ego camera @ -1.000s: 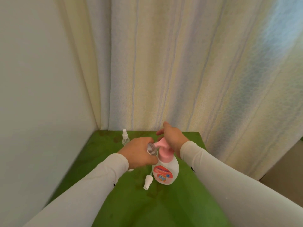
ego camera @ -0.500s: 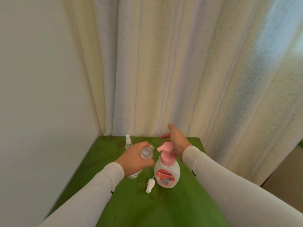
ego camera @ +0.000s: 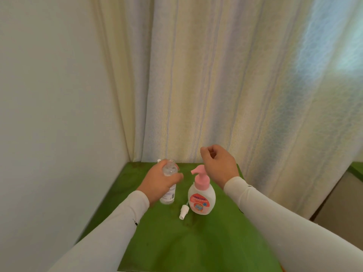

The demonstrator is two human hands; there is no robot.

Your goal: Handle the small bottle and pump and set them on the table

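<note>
My left hand [ego camera: 158, 182] grips a small clear bottle [ego camera: 168, 182] with its open neck pointing up, its base near the green table [ego camera: 196, 242]. A white pump bottle with a pink pump head [ego camera: 201, 193] stands upright just right of it. My right hand [ego camera: 218, 164] hovers above and behind the pink pump, fingers loosely curled, holding nothing. A white spray cap [ego camera: 184, 211] lies on the table in front of the two bottles. Behind my left hand, the white tip of another small spray bottle [ego camera: 159, 160] shows.
A white wall [ego camera: 59, 114] closes the table's left side. A pale curtain [ego camera: 216, 85] hangs right behind the table. The table's right edge drops off near my right forearm.
My right hand has lifted off the pink pump and risen behind it. My left hand has drawn the clear bottle away from the pump nozzle to the left and turned it more upright.
</note>
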